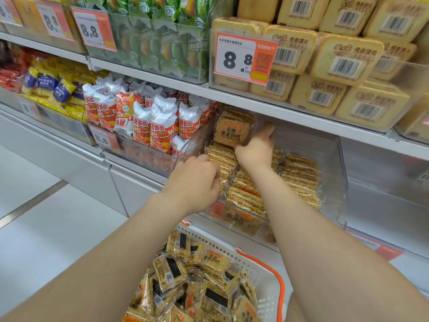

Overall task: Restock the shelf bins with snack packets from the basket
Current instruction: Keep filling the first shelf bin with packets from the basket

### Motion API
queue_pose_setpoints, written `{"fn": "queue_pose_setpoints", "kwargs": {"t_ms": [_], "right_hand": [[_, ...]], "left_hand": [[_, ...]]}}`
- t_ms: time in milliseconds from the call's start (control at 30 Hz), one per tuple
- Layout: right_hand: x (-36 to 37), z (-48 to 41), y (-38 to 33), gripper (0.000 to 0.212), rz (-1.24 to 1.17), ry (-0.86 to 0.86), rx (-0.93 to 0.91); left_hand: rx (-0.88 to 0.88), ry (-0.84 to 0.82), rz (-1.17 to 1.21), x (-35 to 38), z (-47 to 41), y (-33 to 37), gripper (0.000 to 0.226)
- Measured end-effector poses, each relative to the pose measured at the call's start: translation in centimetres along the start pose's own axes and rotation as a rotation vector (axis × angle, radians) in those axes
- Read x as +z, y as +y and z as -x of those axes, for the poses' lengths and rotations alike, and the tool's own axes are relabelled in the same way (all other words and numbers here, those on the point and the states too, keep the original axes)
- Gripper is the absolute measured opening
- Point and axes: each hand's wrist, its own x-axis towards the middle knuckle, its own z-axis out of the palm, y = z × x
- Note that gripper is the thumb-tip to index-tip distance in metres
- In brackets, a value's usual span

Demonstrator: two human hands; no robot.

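Snack packet: one, pinched at its right edge and lower right corner by the right hand, thumb raised beside it, the other fingers hidden behind the wrapper; it stands on edge just left of that grip, printed face towards the camera, dark characters reading upright under an orange band; it is close to square, so no long axis can be told, and its top leans slightly left; clear film over a golden, grainy cake; it sits inside the clear bin, at the back left, above the stacked packets, which lie below and to either side of the grip, set on edge in about three rows running front to back, too many to count; the left hand is lower and left of the grip, at the bin's front left corner, fingers curled down onto the nearest row; whether it has hold of anything cannot be told; well below both hands stands one white basket with an orange handle, heaped with loose packets of the same kind, well over a dozen, lying at all angles, some showing a black label; left of the grip, in the neighbouring bin, stand red-and-white bags
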Motion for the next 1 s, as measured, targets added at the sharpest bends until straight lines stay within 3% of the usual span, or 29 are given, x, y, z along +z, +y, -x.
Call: {"fn": "queue_pose_setpoints", "kwargs": {"t_ms": [133, 233, 333, 500, 633, 833, 967, 1000], "right_hand": [[-0.1, 1.0, -1.3, 0.088, 0.248, 0.093, 0.058], [-0.5, 2.7, -2.5, 0.071, 0.219, 0.119, 0.018], [-1.3, 5.3, -3.5, 0.025, 0.027, -0.051, -0.2], [-2.9, 10.8, -4.4, 0.013, 0.153, -0.262, -0.507], [-3.0, 13.4, -3.8, 0.013, 0.385, -0.61, -0.637], [-1.6, 16.0, -2.2, 0.021, 0.791, -0.98, -0.644], [-0.9, 17.9, -2.5, 0.032, 0.96, -1.148, -0.673], [-0.5, 18.1, -2.6, 0.033, 0.974, -1.176, -0.679]], "left_hand": [[0.01, 0.024, 0.03, -0.3, 0.1, -0.3, 0.024], [0.017, 0.083, 0.058, -0.6, 0.4, -0.6, 0.015], [0.007, 0.156, 0.039, -1.3, 1.1, -0.8, 0.009], [-0.162, 0.119, 0.148, -3.4, 4.1, -1.5, 0.011], [-0.233, -0.178, -0.016, -2.7, 7.2, -2.6, 0.017], [-0.106, -0.874, -0.215, 2.3, 10.2, -2.6, 0.02], [0.018, -1.106, -0.374, 6.7, 12.4, -2.2, 0.01], [0.053, -1.159, -0.385, 7.6, 12.9, -2.2, 0.018]]}}
